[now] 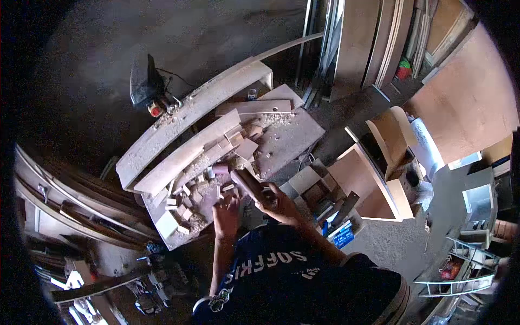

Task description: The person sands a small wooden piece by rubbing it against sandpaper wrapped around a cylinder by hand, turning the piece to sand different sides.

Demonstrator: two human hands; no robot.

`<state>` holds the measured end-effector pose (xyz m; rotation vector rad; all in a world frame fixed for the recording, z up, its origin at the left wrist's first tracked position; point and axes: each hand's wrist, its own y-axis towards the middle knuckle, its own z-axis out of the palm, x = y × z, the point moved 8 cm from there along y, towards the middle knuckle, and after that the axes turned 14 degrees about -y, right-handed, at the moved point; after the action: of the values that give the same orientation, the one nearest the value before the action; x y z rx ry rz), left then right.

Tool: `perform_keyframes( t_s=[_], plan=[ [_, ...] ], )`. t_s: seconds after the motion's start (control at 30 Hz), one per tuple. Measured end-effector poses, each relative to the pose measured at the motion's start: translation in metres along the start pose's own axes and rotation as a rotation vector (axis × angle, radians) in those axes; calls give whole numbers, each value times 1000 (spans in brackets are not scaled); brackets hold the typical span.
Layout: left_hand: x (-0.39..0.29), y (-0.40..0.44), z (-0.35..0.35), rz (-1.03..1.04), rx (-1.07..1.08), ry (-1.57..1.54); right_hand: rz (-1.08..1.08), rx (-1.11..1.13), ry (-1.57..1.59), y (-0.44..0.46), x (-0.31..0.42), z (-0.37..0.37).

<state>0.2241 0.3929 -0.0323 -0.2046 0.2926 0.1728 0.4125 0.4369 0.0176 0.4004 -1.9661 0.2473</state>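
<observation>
The right hand (275,203) is gripping a brown oblong block (247,183) over the workbench (290,136), a handling step seemingly calling for steady support, while the left hand (226,215), its grip unclear, is hovering near wood offcuts (187,214).

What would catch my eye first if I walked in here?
Probably the long, pale curved piece along the far side of the table. Next, the wood scraps littering the tabletop, then the brown block in the right hand, at the near edge.
</observation>
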Motion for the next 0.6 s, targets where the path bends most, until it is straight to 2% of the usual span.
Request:
perform_keyframes(
  t_s=[0.03,0.1,0.13,0.2,0.23,0.27,0.3,0.37,0.4,0.43,0.5,0.6],
  plan=[
    [4,3,3,-20,11,-113,-24,3,-46,0,12,-5],
    [19,10,-25,-184,-133,-337,-153,-60,-104,-4,39,-12],
    [24,7,-41,-251,-248,-216,-105,-44,-118,-6,49,-12],
    [36,11,-56,-324,-400,-378,-99,-102,-173,-6,66,-11],
    [37,11,-50,-300,-283,-329,-151,-148,-157,-5,68,-9],
    [40,11,-52,-296,-301,-310,-203,-195,-141,-5,66,-7],
    [40,12,-74,-290,-241,-254,-97,-108,-193,-2,50,3],
    [40,8,-44,-227,-325,-237,-277,-293,-290,-6,65,1],
    [44,9,-43,-316,-343,-349,-323,-350,-306,-8,71,1],
    [38,8,-54,-207,-422,-120,-326,-337,-302,-9,71,4],
    [39,1,-47,-190,-442,3,-230,-182,-440,-8,60,17],
    [39,8,-60,-143,-353,17,-310,-214,-437,-16,64,27]
  ],
)
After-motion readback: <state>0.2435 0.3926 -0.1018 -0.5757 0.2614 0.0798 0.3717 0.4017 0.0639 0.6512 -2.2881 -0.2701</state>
